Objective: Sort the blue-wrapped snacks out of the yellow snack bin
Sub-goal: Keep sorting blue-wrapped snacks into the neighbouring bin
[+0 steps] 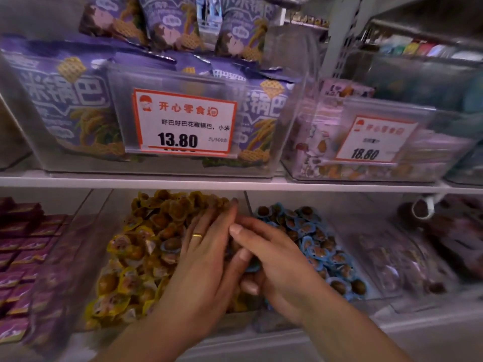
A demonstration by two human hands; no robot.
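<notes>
Both hands are down on the lower shelf, right at the seam between two clear bins. The left hand (206, 246) lies flat, fingers straight, on the yellow-wrapped snacks (136, 257) at the right edge of the yellow snack bin (104, 205). The right hand (271, 259) has its fingers curled round a blue-wrapped snack (253, 267), pinched just beside the left thumb. More blue-wrapped ones (313, 239) are piled in the next bin to the right. On the shelf above sits a price tag (184, 121) reading 13.80.
</notes>
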